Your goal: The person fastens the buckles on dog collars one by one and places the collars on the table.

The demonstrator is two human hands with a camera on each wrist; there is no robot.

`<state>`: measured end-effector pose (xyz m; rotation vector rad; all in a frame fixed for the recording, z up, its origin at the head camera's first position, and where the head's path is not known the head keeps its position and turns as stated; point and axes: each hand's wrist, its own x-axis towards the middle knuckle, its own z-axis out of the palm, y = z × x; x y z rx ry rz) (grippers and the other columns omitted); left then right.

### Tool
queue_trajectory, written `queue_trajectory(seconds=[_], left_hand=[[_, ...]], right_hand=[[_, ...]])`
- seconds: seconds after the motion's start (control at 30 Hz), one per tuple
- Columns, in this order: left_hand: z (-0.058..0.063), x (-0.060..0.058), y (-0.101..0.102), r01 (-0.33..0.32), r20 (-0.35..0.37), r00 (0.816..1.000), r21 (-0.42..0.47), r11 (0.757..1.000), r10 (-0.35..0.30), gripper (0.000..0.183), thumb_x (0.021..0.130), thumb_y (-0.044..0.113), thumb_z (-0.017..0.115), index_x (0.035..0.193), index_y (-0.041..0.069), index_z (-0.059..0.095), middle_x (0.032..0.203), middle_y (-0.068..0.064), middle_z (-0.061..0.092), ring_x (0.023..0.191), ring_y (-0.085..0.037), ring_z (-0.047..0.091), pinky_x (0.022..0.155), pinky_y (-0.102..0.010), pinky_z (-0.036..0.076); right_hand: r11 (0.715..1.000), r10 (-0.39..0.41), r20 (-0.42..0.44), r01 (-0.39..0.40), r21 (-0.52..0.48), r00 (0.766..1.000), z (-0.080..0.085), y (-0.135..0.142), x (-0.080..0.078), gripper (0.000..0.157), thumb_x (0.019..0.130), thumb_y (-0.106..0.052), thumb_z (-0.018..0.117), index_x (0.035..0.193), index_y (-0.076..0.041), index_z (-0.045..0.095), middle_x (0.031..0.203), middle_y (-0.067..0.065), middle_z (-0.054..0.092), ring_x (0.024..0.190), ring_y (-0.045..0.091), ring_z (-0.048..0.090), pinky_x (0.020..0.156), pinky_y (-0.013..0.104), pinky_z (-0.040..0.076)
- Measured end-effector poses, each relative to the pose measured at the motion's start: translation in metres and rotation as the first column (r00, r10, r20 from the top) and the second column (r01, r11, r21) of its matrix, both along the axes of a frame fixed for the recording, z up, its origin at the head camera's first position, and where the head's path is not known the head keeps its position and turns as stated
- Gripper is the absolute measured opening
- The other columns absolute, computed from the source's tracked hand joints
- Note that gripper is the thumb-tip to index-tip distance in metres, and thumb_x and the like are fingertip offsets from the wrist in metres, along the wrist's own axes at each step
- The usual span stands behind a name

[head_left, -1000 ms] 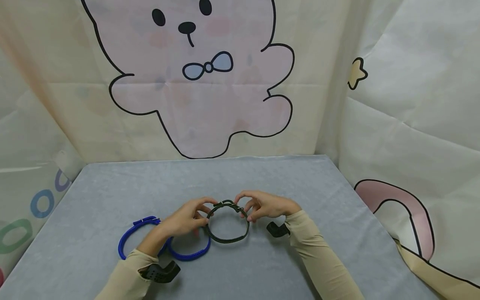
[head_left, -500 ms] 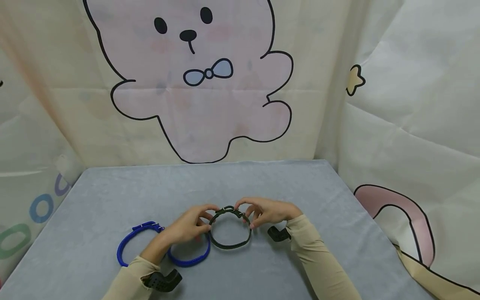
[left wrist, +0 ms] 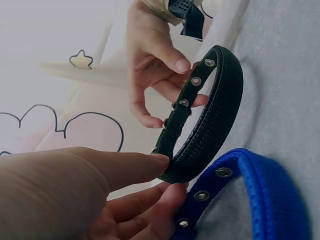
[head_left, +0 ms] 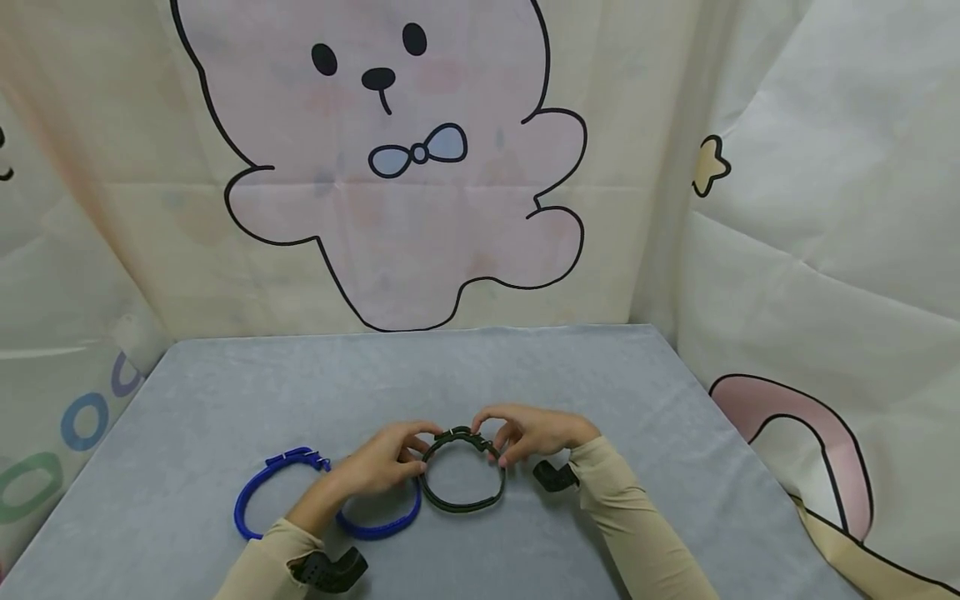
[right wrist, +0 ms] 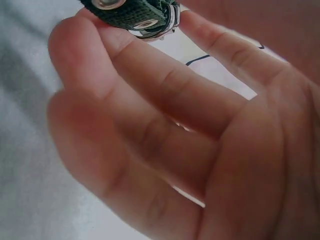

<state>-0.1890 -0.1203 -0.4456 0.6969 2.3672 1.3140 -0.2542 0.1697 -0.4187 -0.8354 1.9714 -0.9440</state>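
A dark green pet collar (head_left: 462, 507), buckled into a ring, is held between both hands at the middle of the table. My left hand (head_left: 382, 460) pinches its left side, with the index finger by the buckle and the thumb lower down. On the opposite side my right hand (head_left: 542, 429) grips the band with thumb and fingers. Metal eyelets line the collar's strap (left wrist: 196, 81) in the left wrist view. Only a piece of the collar and its buckle (right wrist: 155, 31) shows in the right wrist view, above the curled fingers.
Two blue collars lie at the left: one (head_left: 247, 492) farther out, and another (head_left: 382, 531) just beside the green one, partly hidden by the left hand and forearm. Grey cloth covers the table (head_left: 600, 375). Printed curtains (head_left: 480, 233) stand behind it and along both sides.
The head view has tilted up, so the scene sits lower. Both hands keep hold of the green collar, which has come slightly nearer the person. The blue collars stay put.
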Motion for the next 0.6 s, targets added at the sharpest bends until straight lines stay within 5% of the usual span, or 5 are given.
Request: queue_trajectory(seconds=[0.33,0.6], left_hand=[[-0.0042,0.0062,0.0047,-0.055,-0.036,0.998,-0.102,0.993,0.052,0.049,0.092,0.000,0.070,0.139,0.012,0.057,0.121,-0.022,0.069,0.094,-0.027,0.070,0.075,-0.041,0.056],[-0.0034,0.0048,0.0048,-0.056,-0.044,0.998,-0.119,0.991,0.051,0.050,0.092,0.001,0.070,0.139,0.012,0.057,0.122,-0.022,0.069,0.093,-0.027,0.071,0.076,-0.042,0.057]], right_hand=[[0.999,-0.024,0.011,0.023,0.047,1.000,-0.0058,-0.0017,0.0034,0.052,0.096,0.004,0.063,0.140,-0.020,0.050,0.107,0.014,0.073,0.078,0.024,0.068,0.061,0.032,0.050],[0.997,-0.032,-0.019,0.033,0.066,0.999,-0.0084,-0.0004,-0.0005,0.053,0.096,-0.001,0.066,0.142,-0.021,0.052,0.116,0.015,0.065,0.080,0.025,0.069,0.061,0.033,0.052]])
